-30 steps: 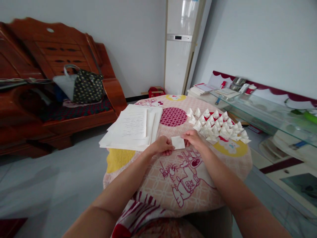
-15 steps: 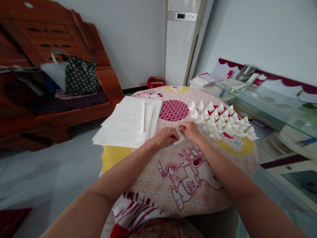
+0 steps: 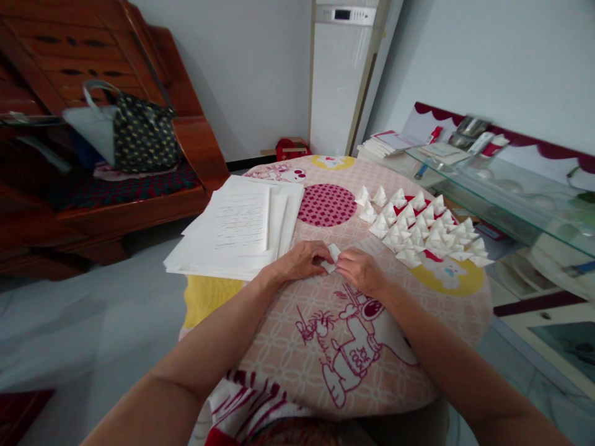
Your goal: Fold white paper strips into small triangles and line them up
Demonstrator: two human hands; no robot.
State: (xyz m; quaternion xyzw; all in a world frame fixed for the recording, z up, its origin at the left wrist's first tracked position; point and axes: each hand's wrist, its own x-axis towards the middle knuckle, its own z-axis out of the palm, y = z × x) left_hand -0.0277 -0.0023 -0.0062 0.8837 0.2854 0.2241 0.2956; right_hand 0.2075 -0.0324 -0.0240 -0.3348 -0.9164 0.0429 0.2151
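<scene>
Between my hands, just above the patterned tablecloth, is a small piece of folded white paper. My left hand pinches its left side with curled fingers. On the other side my right hand grips the paper's right edge between thumb and fingers. Several small white folded paper boats stand in rows to the right, beyond my right hand. To the left lies a stack of printed paper sheets, close to my left hand.
A glass shelf with small items borders the table on the right. At the left stands a wooden bench with a dark patterned bag on it. A tall white air conditioner is behind the table.
My right hand has come down and in to grip the paper, which is now lifted and turned between both hands. The view has shifted slightly.
</scene>
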